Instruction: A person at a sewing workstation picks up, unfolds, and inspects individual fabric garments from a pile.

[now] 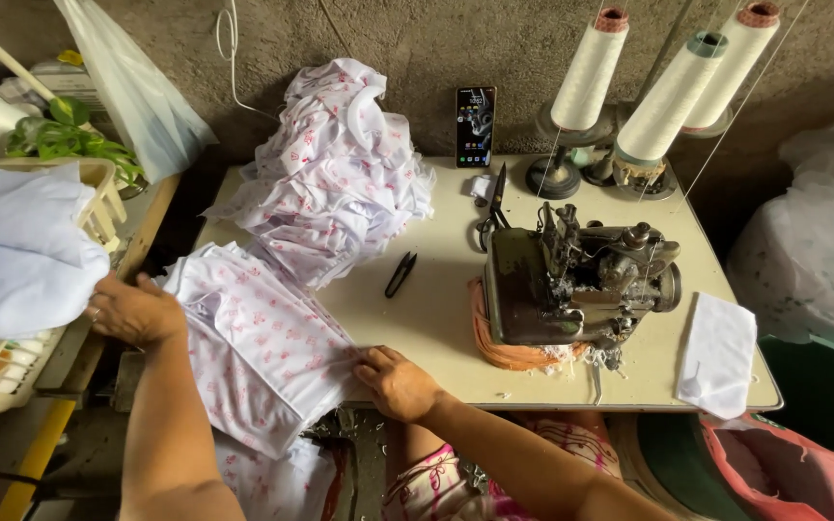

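Observation:
A white garment piece with pink print (258, 342) lies over the table's front left corner. My left hand (135, 309) grips its left edge next to a plain white cloth (12, 251) heaped in a basket. My right hand (396, 381) pinches the piece's right edge at the table's front edge. A dark overlock sewing machine (571, 280) stands to the right of my right hand. Black thread snips (401, 273) lie on the table between the fabric and the machine.
A pile of the same printed fabric (335, 169) sits at the back left. A phone (475, 125) leans on the wall, with scissors (494, 207) and three white thread cones (668, 96) nearby. A folded white cloth (718, 352) lies at the table's (436, 309) right end.

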